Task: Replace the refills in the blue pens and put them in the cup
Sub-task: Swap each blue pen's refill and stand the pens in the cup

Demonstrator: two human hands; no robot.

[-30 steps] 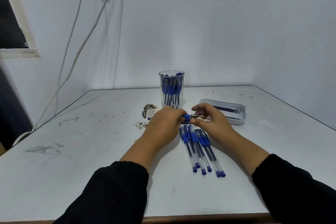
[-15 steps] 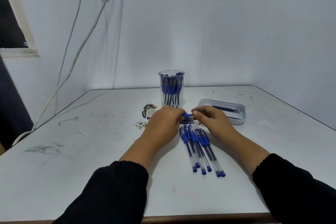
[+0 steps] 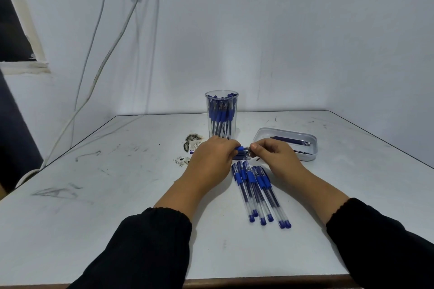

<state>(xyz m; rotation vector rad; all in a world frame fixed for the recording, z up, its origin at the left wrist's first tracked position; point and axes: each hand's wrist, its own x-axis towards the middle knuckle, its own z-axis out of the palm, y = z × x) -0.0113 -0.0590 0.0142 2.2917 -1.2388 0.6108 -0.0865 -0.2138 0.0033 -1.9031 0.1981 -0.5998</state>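
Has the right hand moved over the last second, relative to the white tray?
Yes. The right hand has lowered slightly and edged left, away from the white tray, closing on the pen that the left hand grips.

I see a scuffed white rectangular table (image 3: 117, 195) carrying a clear plastic cup (image 3: 221, 103) of blue pens, a shallow white plastic tray (image 3: 307, 156), five blue-gripped clear pens (image 3: 258, 192) side by side, and small torn scraps (image 3: 191, 142).

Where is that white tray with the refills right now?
In the head view, the white tray sits on the table right of centre, just beyond the right hand and right of the clear cup.
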